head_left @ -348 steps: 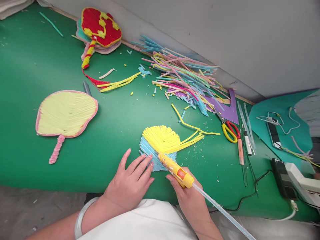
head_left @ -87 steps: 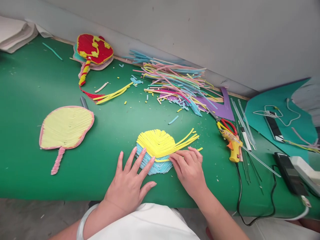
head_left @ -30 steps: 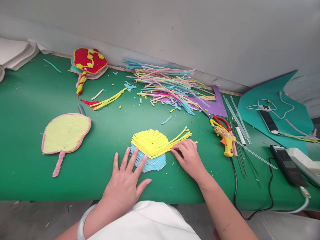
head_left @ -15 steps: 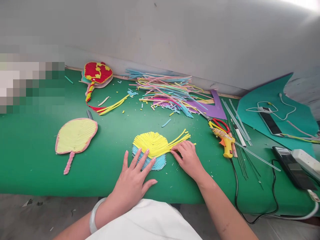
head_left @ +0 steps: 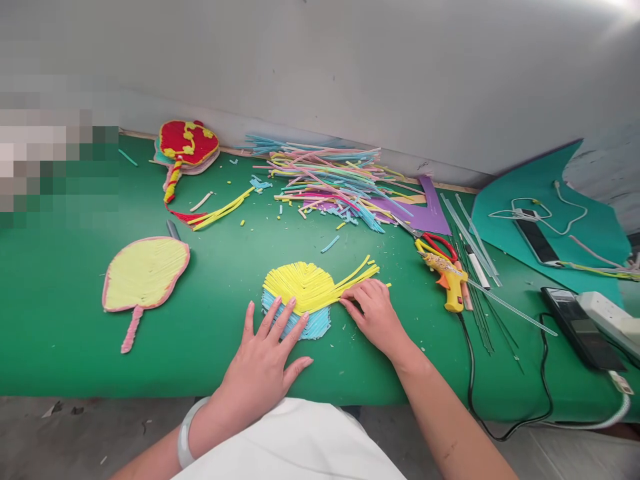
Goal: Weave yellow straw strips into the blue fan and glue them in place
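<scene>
In front of me lies a rounded fan-shaped panel (head_left: 301,280), its upper part covered with yellow pipe cleaners and its lower part with blue ones (head_left: 317,325). My left hand (head_left: 267,350) rests flat with fingers spread, the fingertips on the panel's lower left. At the panel's right side my right hand (head_left: 375,313) pinches the end of a yellow pipe cleaner between thumb and forefinger. Several loose yellow pipe cleaner ends (head_left: 365,270) stick out to the right above that hand.
A finished pale yellow fan (head_left: 147,273) lies left, a red fan (head_left: 187,141) behind it. Pipe cleaners (head_left: 330,177) are heaped at the back. Right are scissors (head_left: 435,245), a yellow glue gun (head_left: 453,290), wires, clear glue sticks, phones and a power strip (head_left: 607,317) on the green table (head_left: 225,253).
The view has shifted slightly. Both hands keep nearly the same places on the panel, the right still pinching the yellow pipe cleaner.
</scene>
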### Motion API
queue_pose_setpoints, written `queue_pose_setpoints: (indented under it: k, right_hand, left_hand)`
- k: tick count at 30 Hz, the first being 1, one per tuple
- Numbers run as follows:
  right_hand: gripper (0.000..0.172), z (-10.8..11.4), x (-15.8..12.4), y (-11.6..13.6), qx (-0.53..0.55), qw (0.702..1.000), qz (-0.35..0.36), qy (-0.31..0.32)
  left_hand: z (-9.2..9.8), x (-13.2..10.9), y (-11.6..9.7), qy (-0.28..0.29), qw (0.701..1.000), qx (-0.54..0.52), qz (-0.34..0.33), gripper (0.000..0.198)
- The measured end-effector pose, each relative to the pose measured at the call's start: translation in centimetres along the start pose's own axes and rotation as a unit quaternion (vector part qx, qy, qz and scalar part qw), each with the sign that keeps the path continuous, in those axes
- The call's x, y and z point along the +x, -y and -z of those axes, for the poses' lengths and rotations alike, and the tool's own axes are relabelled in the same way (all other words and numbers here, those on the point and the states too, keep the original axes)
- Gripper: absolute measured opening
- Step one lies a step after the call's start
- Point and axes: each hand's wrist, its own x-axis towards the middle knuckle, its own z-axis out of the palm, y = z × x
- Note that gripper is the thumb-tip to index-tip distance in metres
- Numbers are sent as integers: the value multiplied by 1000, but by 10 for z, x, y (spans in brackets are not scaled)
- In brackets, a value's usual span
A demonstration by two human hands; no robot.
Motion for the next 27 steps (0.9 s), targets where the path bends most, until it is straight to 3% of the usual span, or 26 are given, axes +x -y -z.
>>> queue_pose_setpoints:
  k: [27]
  right_hand:
    - [15, 0, 0, 0, -10, 1000, -5, -4]
  left_hand:
    - [-3, 2, -1, -6, 1000, -5, 14, 59]
